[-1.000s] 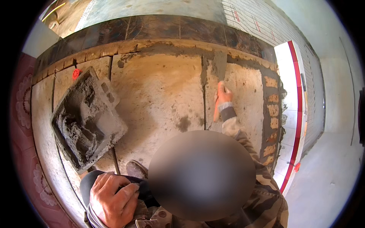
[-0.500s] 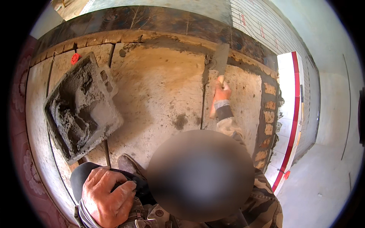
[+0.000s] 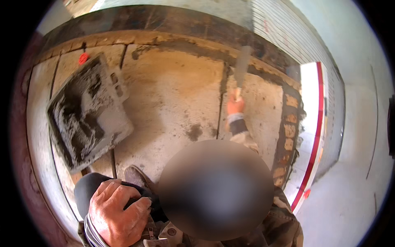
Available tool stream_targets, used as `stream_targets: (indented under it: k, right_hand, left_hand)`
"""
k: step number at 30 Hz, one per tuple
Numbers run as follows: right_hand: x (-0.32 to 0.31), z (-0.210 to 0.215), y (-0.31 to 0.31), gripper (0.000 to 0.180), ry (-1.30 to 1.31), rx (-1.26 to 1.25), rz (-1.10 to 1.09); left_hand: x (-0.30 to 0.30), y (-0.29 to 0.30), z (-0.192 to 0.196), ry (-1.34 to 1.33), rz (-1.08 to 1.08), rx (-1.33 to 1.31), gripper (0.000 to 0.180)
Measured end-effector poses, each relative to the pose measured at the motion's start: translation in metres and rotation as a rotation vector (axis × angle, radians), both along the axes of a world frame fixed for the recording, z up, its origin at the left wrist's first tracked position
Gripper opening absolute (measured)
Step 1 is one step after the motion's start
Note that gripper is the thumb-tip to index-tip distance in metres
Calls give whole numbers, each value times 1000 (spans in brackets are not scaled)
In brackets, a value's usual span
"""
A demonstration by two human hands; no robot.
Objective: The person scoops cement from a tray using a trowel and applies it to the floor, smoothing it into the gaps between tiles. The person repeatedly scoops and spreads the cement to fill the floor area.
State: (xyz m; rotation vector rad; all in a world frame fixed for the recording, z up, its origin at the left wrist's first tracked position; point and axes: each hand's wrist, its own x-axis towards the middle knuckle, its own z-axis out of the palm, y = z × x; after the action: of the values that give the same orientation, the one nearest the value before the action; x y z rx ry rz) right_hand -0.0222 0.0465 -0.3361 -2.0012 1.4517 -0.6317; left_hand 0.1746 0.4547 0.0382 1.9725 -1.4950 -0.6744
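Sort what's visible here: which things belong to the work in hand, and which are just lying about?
In use: trowel in right hand; mortar board; mortar joint; left hand resting on knee.
Lying about: red marker; white red-edged board.

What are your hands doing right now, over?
Right hand grips trowel at mortar joint. Left hand rests on knee. Mortar board sits apart, left. Nothing blocking.

Red marker [image 3: 83, 58], perhaps plastic.
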Motion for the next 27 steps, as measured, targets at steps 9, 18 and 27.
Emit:
stream_targets:
  k: [9, 18, 27]
  right_hand:
    - [-16, 27, 43, 49, -486, 821, -382]
    - [30, 13, 13, 48, -250, 727, -193]
    - [-26, 23, 1, 51, -280, 685, -56]
  left_hand:
    - [1, 6, -4, -18, 23, -14, 26]
    - [1, 0, -7, -49, 32, 42, 23]
    - [4, -2, -6, -20, 28, 39, 24]
